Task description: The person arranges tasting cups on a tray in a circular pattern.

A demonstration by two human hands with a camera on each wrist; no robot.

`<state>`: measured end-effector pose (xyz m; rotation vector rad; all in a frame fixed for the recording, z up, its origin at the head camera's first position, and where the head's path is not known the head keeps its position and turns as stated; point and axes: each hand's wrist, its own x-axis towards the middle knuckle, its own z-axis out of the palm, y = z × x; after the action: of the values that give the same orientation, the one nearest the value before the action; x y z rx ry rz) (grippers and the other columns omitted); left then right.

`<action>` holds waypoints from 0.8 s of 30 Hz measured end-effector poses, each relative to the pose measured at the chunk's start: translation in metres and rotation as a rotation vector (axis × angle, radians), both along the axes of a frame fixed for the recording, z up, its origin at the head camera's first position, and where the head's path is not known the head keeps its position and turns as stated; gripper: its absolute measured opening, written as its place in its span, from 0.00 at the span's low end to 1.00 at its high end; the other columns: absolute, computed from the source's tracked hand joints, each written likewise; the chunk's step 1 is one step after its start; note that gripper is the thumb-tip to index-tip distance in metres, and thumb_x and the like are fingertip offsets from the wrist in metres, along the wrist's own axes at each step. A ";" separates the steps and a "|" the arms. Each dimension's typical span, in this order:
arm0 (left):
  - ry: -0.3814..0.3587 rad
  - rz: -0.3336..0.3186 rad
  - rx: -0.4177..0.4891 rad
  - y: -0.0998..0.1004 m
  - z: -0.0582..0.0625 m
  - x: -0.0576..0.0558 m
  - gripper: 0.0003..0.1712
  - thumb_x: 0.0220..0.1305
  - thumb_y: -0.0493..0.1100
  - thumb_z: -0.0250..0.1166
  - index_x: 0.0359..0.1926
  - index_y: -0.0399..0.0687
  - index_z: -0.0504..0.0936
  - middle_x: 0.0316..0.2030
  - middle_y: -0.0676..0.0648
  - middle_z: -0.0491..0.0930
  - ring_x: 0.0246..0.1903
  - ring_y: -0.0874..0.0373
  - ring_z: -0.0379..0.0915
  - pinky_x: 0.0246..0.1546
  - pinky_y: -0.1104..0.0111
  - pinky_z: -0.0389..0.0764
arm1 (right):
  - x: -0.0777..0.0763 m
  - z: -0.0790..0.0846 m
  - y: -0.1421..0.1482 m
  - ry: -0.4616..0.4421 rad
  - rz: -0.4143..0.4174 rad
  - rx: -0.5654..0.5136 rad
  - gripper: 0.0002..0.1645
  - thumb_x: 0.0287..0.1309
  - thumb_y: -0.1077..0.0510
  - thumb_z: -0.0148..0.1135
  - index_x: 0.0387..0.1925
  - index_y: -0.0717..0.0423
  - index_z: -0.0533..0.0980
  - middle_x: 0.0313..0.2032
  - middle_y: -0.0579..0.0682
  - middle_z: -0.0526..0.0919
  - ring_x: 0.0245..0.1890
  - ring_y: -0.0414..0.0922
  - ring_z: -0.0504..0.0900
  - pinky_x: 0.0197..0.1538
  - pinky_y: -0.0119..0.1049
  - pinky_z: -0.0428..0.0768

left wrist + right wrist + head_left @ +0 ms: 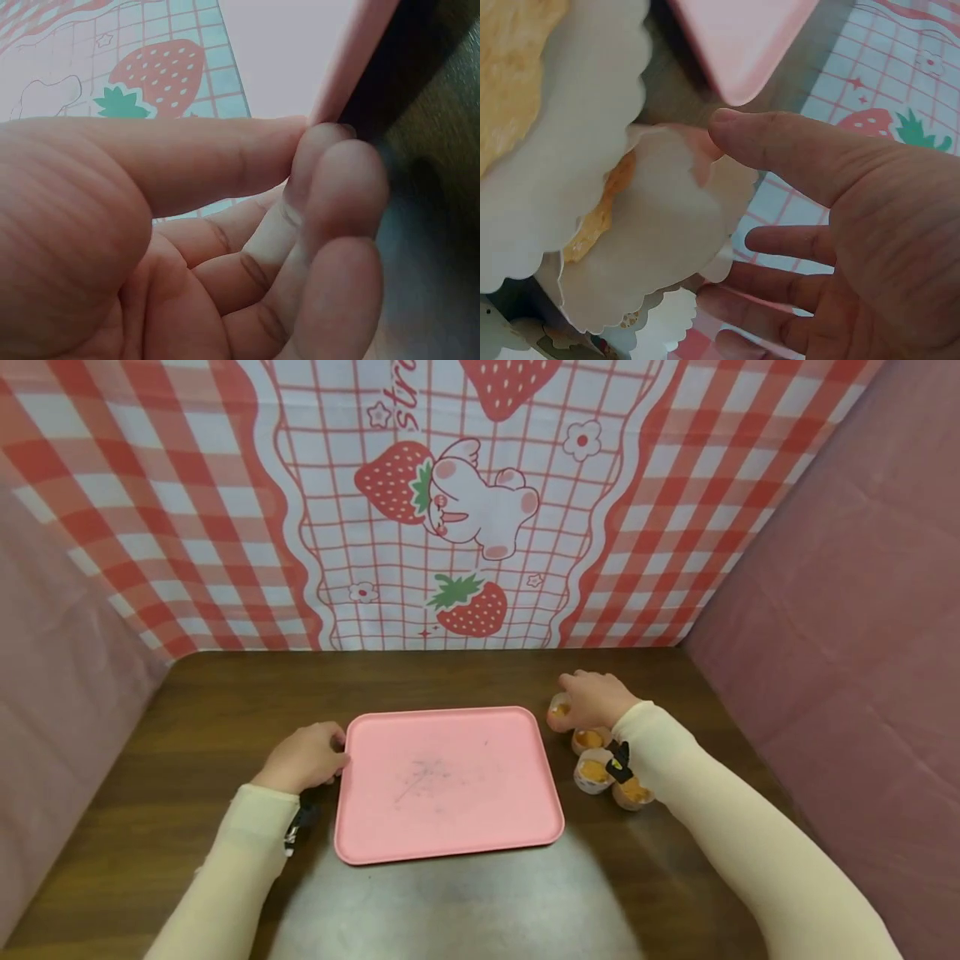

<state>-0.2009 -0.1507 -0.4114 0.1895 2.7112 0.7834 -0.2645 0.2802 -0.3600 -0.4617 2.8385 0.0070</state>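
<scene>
Behind the tray point(450, 785): lettering point(403, 397), perhaps "stra"

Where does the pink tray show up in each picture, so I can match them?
Head: the pink tray, lower middle, fully visible.
Left wrist: the pink tray, top, right of centre, only partly in view.
Right wrist: the pink tray, top middle, just one corner.
Shared landmark: the green-leaved strawberry printed on the cloth.
</scene>
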 end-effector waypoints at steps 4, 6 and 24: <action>-0.006 0.014 0.000 0.000 -0.004 -0.001 0.22 0.70 0.44 0.64 0.58 0.34 0.77 0.33 0.45 0.83 0.27 0.55 0.80 0.34 0.56 0.77 | -0.003 -0.004 0.000 0.035 0.030 0.034 0.33 0.60 0.41 0.67 0.55 0.61 0.77 0.48 0.60 0.83 0.51 0.61 0.81 0.58 0.59 0.76; -0.004 0.019 0.001 0.000 -0.006 -0.002 0.22 0.71 0.45 0.64 0.58 0.34 0.77 0.33 0.45 0.83 0.27 0.55 0.80 0.34 0.56 0.77 | -0.004 -0.004 0.000 0.044 0.040 0.047 0.31 0.59 0.41 0.68 0.52 0.61 0.78 0.45 0.59 0.83 0.49 0.61 0.81 0.57 0.58 0.77; 0.052 0.018 -0.035 0.002 -0.009 -0.003 0.20 0.70 0.44 0.64 0.57 0.36 0.78 0.45 0.37 0.83 0.36 0.46 0.76 0.39 0.51 0.77 | -0.008 -0.008 0.005 0.061 0.043 0.036 0.32 0.60 0.40 0.68 0.55 0.60 0.78 0.51 0.61 0.81 0.51 0.62 0.79 0.59 0.59 0.75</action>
<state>-0.2040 -0.1486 -0.4205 0.1804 2.7770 0.7450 -0.2724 0.2855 -0.3685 -0.5237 2.8816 0.0820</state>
